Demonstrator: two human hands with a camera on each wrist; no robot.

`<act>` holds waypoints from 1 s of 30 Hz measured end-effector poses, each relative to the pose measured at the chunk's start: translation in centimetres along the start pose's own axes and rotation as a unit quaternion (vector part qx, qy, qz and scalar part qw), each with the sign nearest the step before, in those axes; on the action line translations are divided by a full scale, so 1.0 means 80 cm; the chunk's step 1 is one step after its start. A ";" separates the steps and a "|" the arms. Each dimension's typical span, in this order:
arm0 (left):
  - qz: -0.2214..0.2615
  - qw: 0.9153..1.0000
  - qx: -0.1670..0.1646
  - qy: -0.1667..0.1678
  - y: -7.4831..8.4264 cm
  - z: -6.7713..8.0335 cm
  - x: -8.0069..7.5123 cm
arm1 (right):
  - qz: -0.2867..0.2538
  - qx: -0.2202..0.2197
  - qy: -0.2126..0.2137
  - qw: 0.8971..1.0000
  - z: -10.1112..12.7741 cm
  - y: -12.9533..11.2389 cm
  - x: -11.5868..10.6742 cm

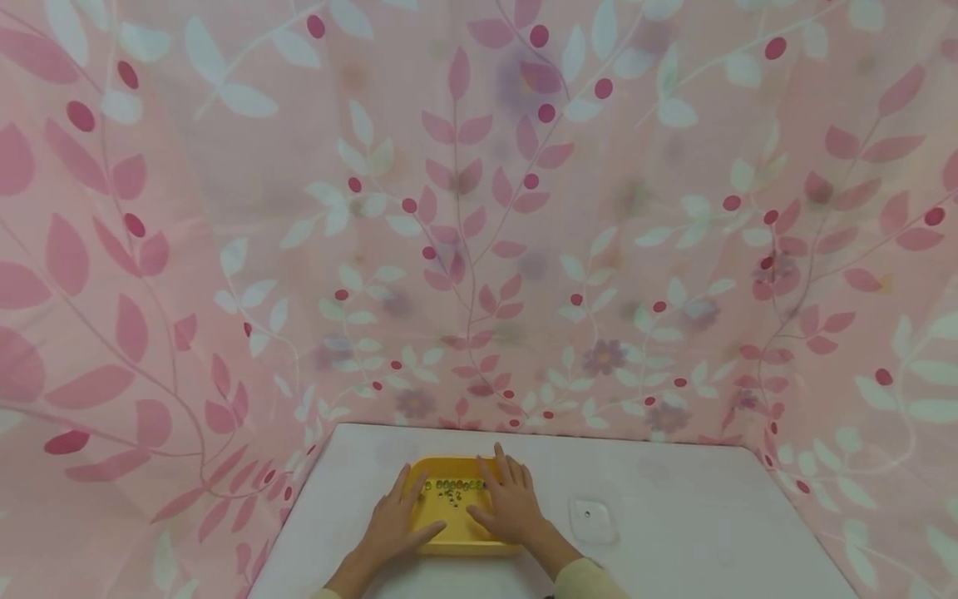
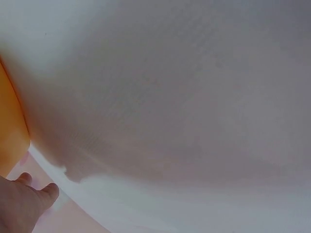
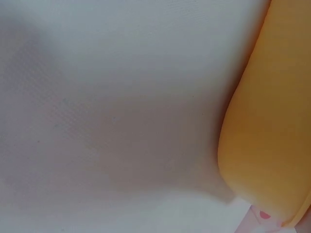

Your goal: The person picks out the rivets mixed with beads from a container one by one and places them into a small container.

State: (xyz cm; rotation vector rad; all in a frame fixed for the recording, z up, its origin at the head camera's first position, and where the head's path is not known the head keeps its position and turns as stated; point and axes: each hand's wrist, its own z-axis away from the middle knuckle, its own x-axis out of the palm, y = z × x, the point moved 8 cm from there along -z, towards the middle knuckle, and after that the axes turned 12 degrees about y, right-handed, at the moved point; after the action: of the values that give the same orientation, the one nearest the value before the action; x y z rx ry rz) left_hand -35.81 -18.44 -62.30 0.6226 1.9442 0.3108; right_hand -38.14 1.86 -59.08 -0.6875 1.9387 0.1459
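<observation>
A yellow tray (image 1: 458,542) lies on the white table (image 1: 674,516) near its front edge, and several small dark and greenish beads (image 1: 451,488) lie in the tray's far half. My left hand (image 1: 399,517) rests flat on the tray's left rim, thumb pointing inward over the tray floor. My right hand (image 1: 513,502) lies with spread, straight fingers over the tray's right side. The left wrist view shows a sliver of the tray (image 2: 10,121) and part of my left hand (image 2: 22,204). The right wrist view shows only the tray's rounded outer wall (image 3: 272,121).
A small clear square piece (image 1: 591,517) lies on the table just right of my right hand. Pink cloth with a leaf pattern (image 1: 479,249) hangs behind the table and along both sides.
</observation>
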 end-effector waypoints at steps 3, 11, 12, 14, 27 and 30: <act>0.004 1.000 -0.001 -0.001 0.001 -0.001 0.000 | 0.004 -0.008 -0.002 1.000 0.000 -0.004 0.001; 0.000 1.000 -0.010 -0.007 -0.002 -0.001 0.003 | -0.010 -0.002 -0.007 1.000 -0.002 -0.014 0.000; 0.000 1.000 -0.010 -0.007 -0.002 -0.001 0.003 | -0.013 -0.001 -0.009 1.000 -0.002 -0.014 0.001; 0.001 1.000 -0.010 -0.006 -0.003 0.000 0.003 | -0.015 0.004 -0.015 1.000 -0.002 -0.015 0.003; 0.012 1.000 -0.014 -0.005 -0.006 0.000 0.007 | -0.038 0.001 -0.038 0.999 -0.006 -0.017 0.027; 0.014 1.000 -0.016 -0.011 -0.007 0.000 0.008 | -0.064 0.009 -0.044 0.997 -0.007 -0.017 0.028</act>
State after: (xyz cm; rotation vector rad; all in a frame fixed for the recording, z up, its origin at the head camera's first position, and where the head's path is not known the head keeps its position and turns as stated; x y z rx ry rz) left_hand -36.18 -18.55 -63.10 0.6295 1.9081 0.3505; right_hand -38.54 -0.42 -60.51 -0.7776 1.8052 0.0779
